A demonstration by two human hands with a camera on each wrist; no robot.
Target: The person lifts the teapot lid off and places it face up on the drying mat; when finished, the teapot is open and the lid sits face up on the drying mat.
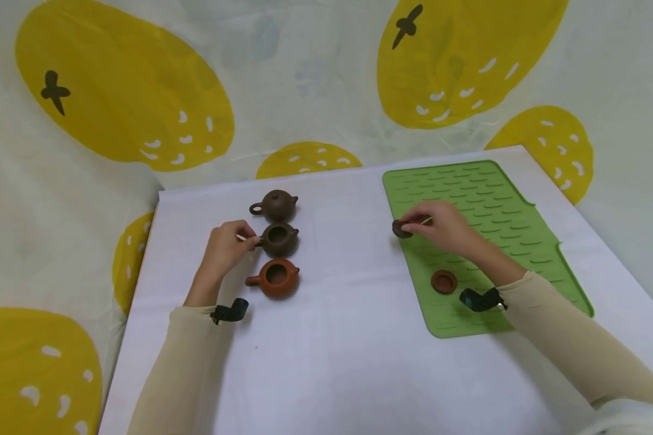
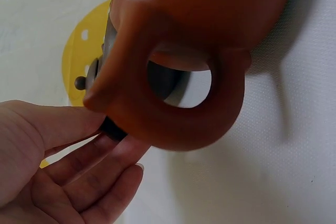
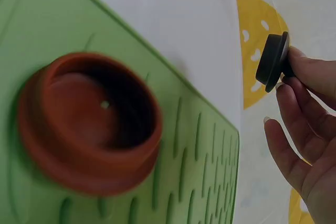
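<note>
My left hand (image 1: pixel 230 246) pinches the handle of the dark brown lidless teapot (image 1: pixel 286 248), the middle one in a row of three. Nearer to me sits an orange-brown teapot (image 1: pixel 288 287), also open on top; its looped handle (image 2: pixel 184 129) fills much of the left wrist view and hides part of the dark pot. Over the left edge of the green mat, my right hand (image 1: pixel 441 226) holds a dark brown teapot lid (image 3: pixel 272 62) by its knob between thumb and fingers. On the mat below that hand, an orange-brown lid (image 1: pixel 444 282) lies with its hollow underside up.
At the far end of the row stands a brown teapot (image 1: pixel 279 207) with its lid on. The ridged green mat (image 1: pixel 479 193) covers the right part of the white table (image 1: pixel 348 338). A fruit-patterned cloth (image 1: pixel 315 78) hangs behind the table.
</note>
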